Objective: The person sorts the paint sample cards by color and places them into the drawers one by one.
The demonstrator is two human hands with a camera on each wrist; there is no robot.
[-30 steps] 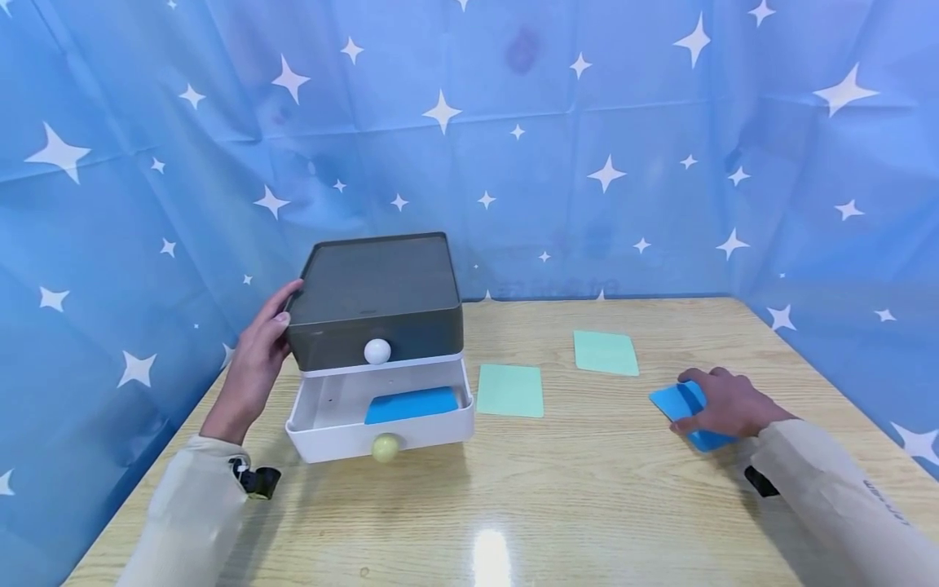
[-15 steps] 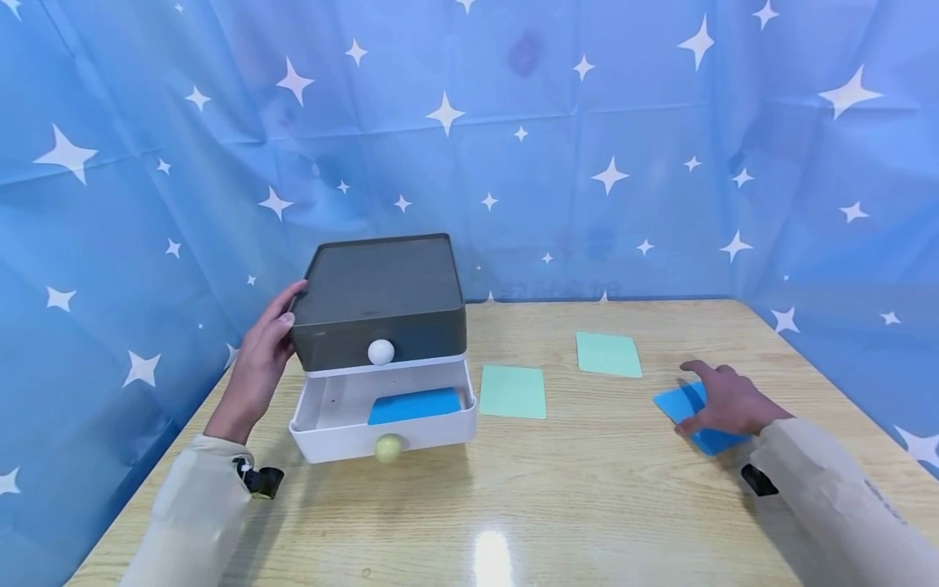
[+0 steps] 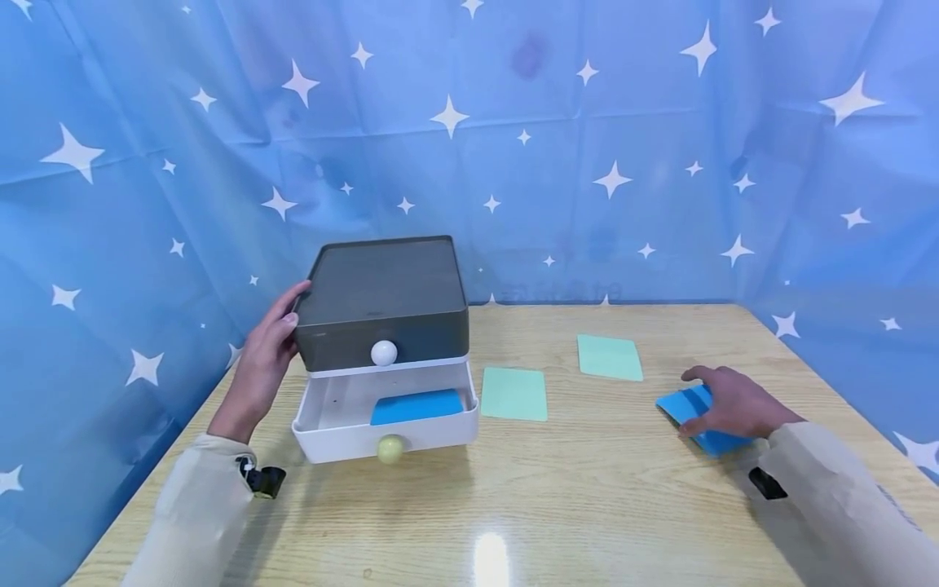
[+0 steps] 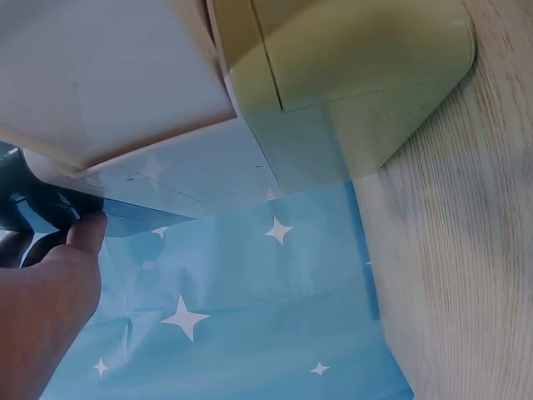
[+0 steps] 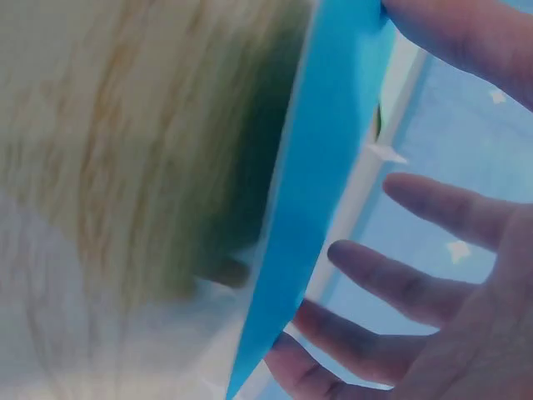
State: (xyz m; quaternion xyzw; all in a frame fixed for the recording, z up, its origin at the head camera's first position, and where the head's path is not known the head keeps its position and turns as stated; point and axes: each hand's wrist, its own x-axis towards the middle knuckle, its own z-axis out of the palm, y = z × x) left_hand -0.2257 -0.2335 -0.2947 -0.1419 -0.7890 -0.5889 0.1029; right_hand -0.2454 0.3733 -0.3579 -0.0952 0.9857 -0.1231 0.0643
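Observation:
A small drawer box stands at the left of the table, with a dark grey upper part [image 3: 385, 281] and a white lower drawer [image 3: 333, 444] pulled out. My left hand [image 3: 258, 359] rests against the box's left side, its fingertips at the dark part's rim. Inside the drawer lies a blue card [image 3: 416, 406]. On the right, my right hand [image 3: 737, 402] holds another blue card [image 5: 304, 192] by its edges, thumb at one end and lower fingers at the other. Its middle fingers are spread apart from the card. One side of this card is tilted up off the table.
Two pale green cards, one nearer [image 3: 514, 394] and one farther [image 3: 610, 357], lie flat between the box and my right hand. A white knob [image 3: 384, 353] and a yellow-green knob [image 3: 390, 448] stick out in front. Behind the wooden table [image 3: 579, 505] hangs a blue star-patterned cloth [image 3: 528, 163].
The right fingers spread wider on the blue card, which lay flat half a second ago; its left edge has now risen slightly. The left hand stays at the box.

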